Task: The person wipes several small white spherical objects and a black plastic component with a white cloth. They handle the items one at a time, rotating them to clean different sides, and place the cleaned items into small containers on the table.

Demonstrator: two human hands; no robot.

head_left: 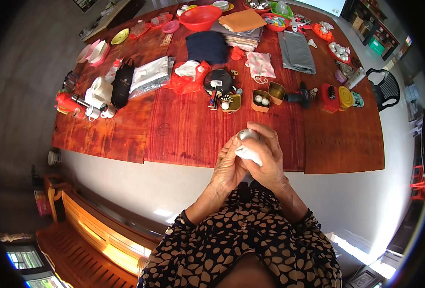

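Close to my body, just over the near table edge, my left hand (228, 165) and my right hand (268, 156) are closed together. Between them is a pale, rounded ball-like thing (247, 134) with a dark mark. A white cloth or tissue (249, 154) sticks out below it, under my right fingers. Which hand bears the ball is partly hidden by the fingers. Beyond my hands stands an open square tin (260, 106) with white balls (261, 100) in it. Beside it is a second open tin (276, 93). Another tin (231, 103) to the left also has a white ball at it.
The red-brown wooden table (188, 144) carries a dark folded cloth (206, 47), a grey folded cloth (296, 52), a red basin (200, 18), a black pouch (122, 84) and a yellow-lidded jar (345, 97). A wooden bench (92, 230) stands behind at left, a black chair (384, 89) at right.
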